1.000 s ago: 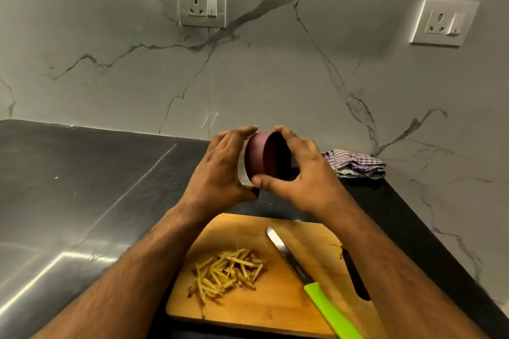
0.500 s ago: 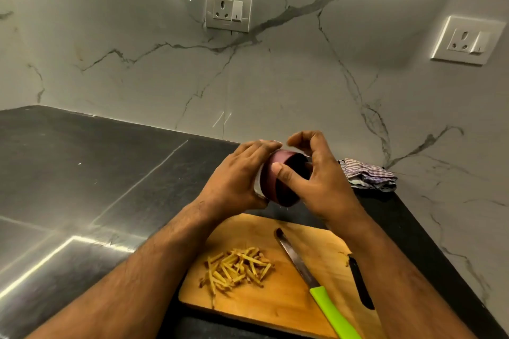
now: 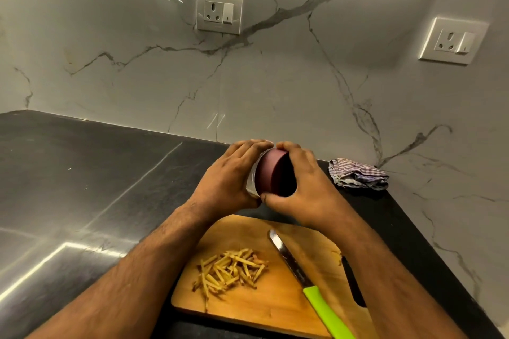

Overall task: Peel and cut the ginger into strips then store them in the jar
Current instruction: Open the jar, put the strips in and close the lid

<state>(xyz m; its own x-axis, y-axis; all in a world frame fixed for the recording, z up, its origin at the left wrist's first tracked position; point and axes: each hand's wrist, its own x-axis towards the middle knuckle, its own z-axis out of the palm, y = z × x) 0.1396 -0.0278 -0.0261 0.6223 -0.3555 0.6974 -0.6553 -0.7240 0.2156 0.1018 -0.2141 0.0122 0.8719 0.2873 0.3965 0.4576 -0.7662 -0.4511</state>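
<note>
A clear jar (image 3: 252, 180) with a maroon lid (image 3: 271, 175) is held on its side above the counter, behind the wooden cutting board (image 3: 259, 308). My left hand (image 3: 228, 177) grips the jar's body, which it mostly hides. My right hand (image 3: 305, 187) grips the lid, thumb under it and fingers over the top. A pile of several yellow ginger strips (image 3: 230, 270) lies on the board's left half. A knife (image 3: 305, 281) with a green handle lies diagonally on the board to their right.
A crumpled checked cloth (image 3: 358, 173) lies on the dark counter (image 3: 82, 187) in the back right corner. Marble walls carry two sockets (image 3: 219, 11) (image 3: 453, 41). The counter's right edge runs close beside the board.
My right hand has shifted its hold on the lid, fingers now lying over the top of it. The jar stays in the same place between both hands; the view has tilted slightly.
</note>
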